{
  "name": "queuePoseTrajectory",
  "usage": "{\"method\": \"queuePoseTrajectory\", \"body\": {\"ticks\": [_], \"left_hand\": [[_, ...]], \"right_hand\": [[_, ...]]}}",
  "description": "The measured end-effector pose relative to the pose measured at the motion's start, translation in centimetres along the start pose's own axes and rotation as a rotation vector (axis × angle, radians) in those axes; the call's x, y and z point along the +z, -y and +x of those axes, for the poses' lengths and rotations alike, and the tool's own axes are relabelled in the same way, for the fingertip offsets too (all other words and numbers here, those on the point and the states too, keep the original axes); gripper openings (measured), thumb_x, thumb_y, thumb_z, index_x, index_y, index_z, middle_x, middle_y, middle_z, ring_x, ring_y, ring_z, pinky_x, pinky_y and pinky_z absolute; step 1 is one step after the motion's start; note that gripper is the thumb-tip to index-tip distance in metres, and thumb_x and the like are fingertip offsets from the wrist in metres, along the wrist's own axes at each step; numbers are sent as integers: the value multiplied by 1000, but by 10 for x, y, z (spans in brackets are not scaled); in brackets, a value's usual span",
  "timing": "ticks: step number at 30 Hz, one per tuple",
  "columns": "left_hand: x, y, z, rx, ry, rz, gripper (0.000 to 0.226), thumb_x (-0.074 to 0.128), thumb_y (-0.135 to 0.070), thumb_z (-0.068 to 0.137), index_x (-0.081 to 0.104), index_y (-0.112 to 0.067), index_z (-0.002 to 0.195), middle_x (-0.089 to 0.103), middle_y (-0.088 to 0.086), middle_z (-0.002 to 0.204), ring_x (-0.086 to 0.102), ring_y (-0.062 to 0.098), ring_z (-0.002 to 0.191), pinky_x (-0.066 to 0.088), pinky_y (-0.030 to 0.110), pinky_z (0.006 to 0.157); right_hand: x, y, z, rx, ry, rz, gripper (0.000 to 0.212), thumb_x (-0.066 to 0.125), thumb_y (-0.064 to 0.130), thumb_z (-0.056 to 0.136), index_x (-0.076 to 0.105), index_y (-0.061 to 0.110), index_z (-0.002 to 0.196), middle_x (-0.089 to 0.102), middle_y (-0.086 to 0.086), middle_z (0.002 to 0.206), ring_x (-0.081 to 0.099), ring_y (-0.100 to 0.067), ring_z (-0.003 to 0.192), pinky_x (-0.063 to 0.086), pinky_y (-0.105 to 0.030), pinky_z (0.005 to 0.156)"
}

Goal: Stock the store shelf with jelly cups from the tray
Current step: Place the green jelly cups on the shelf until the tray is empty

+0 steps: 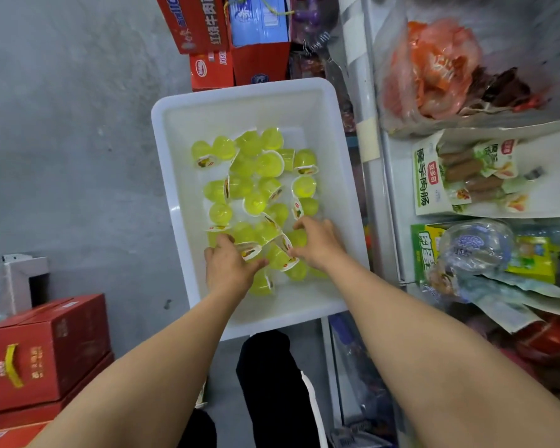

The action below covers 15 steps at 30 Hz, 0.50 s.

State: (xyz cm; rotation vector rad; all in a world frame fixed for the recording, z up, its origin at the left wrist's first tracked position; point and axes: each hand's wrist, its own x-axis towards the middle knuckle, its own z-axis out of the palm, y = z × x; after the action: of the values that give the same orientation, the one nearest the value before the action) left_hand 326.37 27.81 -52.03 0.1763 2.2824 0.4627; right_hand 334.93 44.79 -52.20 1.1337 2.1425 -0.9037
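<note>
Reaching both hands into the white tray (pixel 172 176); left hand (pixel 228 265) and right hand (pixel 316 242) are curling over loose jelly cups (pixel 256 176) beneath them. Overfull scoops are risking drops before the shelf (pixel 398 227) to the right.

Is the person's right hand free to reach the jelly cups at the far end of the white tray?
Probably yes. The right hand is already down among the jelly cups in the open-topped white tray, and nothing covers the far ones or lies between.
</note>
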Motion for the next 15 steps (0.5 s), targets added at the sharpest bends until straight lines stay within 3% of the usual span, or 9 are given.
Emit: {"method": "queuePoseTrajectory", "body": {"ticks": [4, 6, 8, 12, 15], "left_hand": [[-12, -1, -14, 43, -8, -105, 63, 82, -36, 76, 47, -16, 125, 49, 10, 121, 52, 27, 102, 42, 34, 85], [-20, 3, -24, 66, 6, -172, 49, 81, -32, 78, 51, -20, 115, 46, 10, 117, 50, 23, 92, 41, 30, 79], [-29, 8, -34, 89, 19, -245, 38, 81, -30, 78, 54, -24, 104, 50, 9, 117, 53, 22, 96, 45, 31, 78], [-55, 9, -68, 127, 4, -398, 31, 84, -30, 75, 61, -25, 96, 60, 7, 115, 60, 23, 105, 51, 37, 86], [-81, 4, -106, 204, 8, -490, 28, 83, -30, 76, 65, -24, 97, 63, -3, 107, 61, 21, 104, 50, 35, 85]], "right_hand": [[-4, 8, -12, -33, -46, 10, 71, 80, 42, 79, 48, 30, 142, 52, 3, 140, 39, -23, 131, 42, -42, 104], [-6, 8, -27, -44, -58, 34, 69, 77, 43, 82, 49, 31, 144, 49, 1, 143, 37, -25, 131, 39, -40, 107], [-9, 9, -48, -46, -100, 95, 61, 76, 46, 82, 57, 32, 138, 51, -1, 140, 40, -27, 129, 37, -36, 106], [-19, 20, -103, -34, -164, 411, 59, 78, 43, 81, 60, 25, 134, 57, -2, 135, 49, -22, 126, 39, -33, 106], [-25, 37, -158, -20, -210, 733, 58, 79, 35, 83, 58, 15, 133, 60, -2, 130, 57, -14, 117, 47, -23, 91]]}}
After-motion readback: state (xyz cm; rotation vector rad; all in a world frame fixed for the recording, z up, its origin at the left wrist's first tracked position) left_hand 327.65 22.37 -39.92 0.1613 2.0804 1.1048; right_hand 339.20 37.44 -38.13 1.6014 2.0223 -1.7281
